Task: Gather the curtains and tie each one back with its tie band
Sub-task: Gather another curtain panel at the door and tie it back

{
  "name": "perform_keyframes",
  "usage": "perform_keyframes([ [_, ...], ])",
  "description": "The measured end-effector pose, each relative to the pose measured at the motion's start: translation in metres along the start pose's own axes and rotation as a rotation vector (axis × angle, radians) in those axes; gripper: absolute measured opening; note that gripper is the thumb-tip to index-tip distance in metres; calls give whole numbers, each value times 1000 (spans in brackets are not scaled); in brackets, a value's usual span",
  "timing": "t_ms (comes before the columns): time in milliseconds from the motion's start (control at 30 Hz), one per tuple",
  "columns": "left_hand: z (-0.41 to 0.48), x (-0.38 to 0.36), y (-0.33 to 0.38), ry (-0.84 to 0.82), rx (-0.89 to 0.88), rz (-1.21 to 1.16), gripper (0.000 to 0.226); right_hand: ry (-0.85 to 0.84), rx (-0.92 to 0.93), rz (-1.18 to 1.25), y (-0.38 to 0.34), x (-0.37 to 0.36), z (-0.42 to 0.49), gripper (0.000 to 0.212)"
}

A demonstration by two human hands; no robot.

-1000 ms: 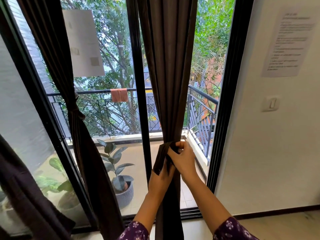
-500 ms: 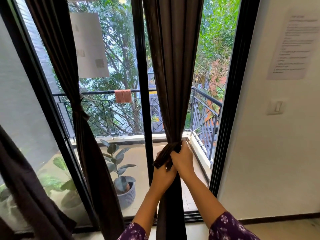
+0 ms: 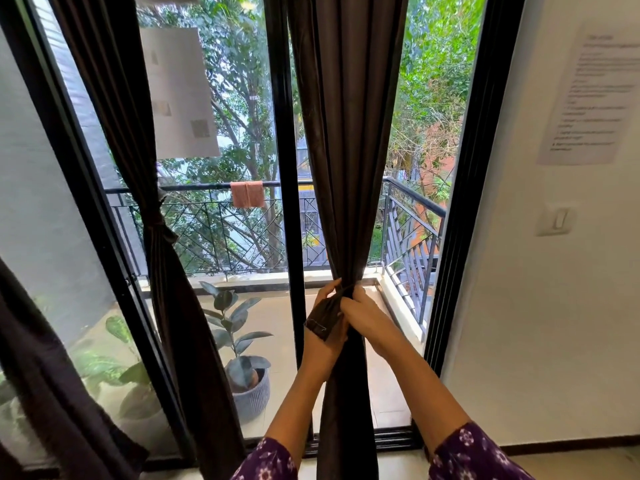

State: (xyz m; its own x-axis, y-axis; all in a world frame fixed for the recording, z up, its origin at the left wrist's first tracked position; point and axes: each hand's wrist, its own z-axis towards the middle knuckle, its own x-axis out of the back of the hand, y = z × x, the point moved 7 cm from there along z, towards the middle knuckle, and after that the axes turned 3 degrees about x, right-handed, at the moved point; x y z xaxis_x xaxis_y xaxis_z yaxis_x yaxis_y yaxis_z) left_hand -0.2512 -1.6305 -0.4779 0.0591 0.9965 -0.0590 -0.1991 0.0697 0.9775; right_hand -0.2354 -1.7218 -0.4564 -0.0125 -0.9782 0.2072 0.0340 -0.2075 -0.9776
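A dark brown curtain [image 3: 346,133] hangs gathered in front of the window's middle post. A matching tie band [image 3: 325,315] wraps it at waist height, with one loose end drooping to the left. My left hand [image 3: 323,327] grips the band's loose end from below, and my right hand [image 3: 363,315] pinches the band where it crosses the curtain. To the left, a second curtain [image 3: 166,271] hangs cinched by its own tie band [image 3: 161,225]. A third dark curtain [image 3: 52,375] crosses the lower left corner.
Black-framed glass doors [image 3: 285,168] look onto a balcony with a metal railing [image 3: 412,216] and a potted plant [image 3: 242,358]. A white wall at the right carries a paper notice [image 3: 595,98] and a light switch [image 3: 556,221]. A sheet of paper [image 3: 180,91] sticks to the glass.
Both hands have pulled the band tighter around the middle curtain, and the loose end now droops over my left hand. The view has tilted slightly upward.
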Motion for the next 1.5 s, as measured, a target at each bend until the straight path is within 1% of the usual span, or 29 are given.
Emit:
perform_keyframes([
  [67,7,0,5,3,-35,10,34,-70,-22,69,2,-1,1,51],
  [133,14,-2,7,-5,-58,74,42,-109,-41,194,4,0,2,49],
  [167,17,-2,8,4,-60,106,45,-118,-41,256,3,2,1,40],
  [233,20,-2,12,32,-96,124,44,-139,-45,380,0,3,-2,16],
  [333,21,-10,23,2,-150,176,27,-146,-73,561,4,7,0,22],
  [367,22,-11,24,2,-144,191,22,-144,-77,632,3,9,1,24],
  [400,24,-11,25,4,-127,176,22,-160,-71,678,3,10,3,29],
  [433,26,-11,23,1,-96,146,28,-191,-68,695,2,11,5,34],
  [467,29,-12,19,4,-70,134,36,-203,-67,699,1,12,6,39],
  [500,31,-11,18,15,-59,147,38,-193,-73,699,2,14,8,41],
  [567,35,-9,17,30,-63,150,37,-85,-103,708,12,20,13,32],
  [633,40,-8,14,35,-57,129,41,34,-153,721,25,26,20,21],
  [667,41,-8,14,24,-64,123,38,61,-171,714,31,28,23,18],
  [733,43,-8,15,-37,-80,126,21,88,-202,670,38,30,29,13],
  [767,45,-9,14,-75,-90,129,20,101,-217,650,39,32,30,11],
  [833,49,-7,12,-104,-99,139,26,111,-219,620,40,35,36,10],
  [933,55,-2,4,-69,-41,47,28,146,-149,614,37,40,48,9],
  [1067,56,-2,-1,-89,10,-57,25,189,33,499,29,48,60,8],
  [1167,56,0,-2,-60,34,-92,18,222,95,355,30,51,70,30],
  [1200,56,2,-3,-45,56,-109,17,225,104,297,31,52,74,32],
  [1267,62,2,-7,-40,102,-110,23,212,144,215,28,53,80,25],
  [1333,64,0,-9,-56,115,-81,29,188,151,224,26,50,84,7],
  [1400,66,-5,-12,-85,119,-63,34,153,120,306,25,45,84,27],
  [1500,69,-10,-15,-102,123,-36,36,129,84,366,18,37,77,32],
])
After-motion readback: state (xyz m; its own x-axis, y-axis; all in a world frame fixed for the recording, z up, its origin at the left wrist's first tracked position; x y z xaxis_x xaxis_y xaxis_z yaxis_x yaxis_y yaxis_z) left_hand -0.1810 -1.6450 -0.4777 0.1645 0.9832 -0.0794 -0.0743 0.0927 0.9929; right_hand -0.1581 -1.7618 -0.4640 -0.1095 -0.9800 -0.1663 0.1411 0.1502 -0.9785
